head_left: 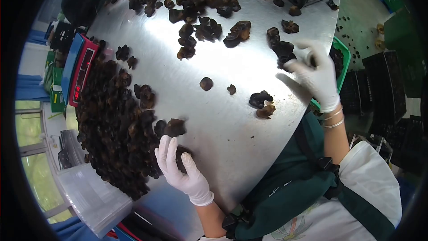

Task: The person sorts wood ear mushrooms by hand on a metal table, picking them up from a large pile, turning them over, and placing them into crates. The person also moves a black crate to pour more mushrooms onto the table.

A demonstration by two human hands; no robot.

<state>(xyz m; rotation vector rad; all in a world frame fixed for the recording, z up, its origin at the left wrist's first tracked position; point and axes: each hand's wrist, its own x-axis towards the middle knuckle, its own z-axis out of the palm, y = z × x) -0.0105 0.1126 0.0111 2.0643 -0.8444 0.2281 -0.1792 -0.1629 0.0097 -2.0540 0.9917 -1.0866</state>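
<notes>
Scale digits (pixel 77 93), apron lettering (pixel 280 189) — illegible

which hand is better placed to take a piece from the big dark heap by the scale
Probably the left hand: it is beside the heap, while the right hand is across the table by the green crate.

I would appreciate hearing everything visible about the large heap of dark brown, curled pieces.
Loosely mounded on the silvery metal table, picture left, the heap has a ragged edge and irregular, slightly glossy pieces, near-black to amber-brown. The white-gloved left hand is at its lower right edge; contact is unclear.
</notes>
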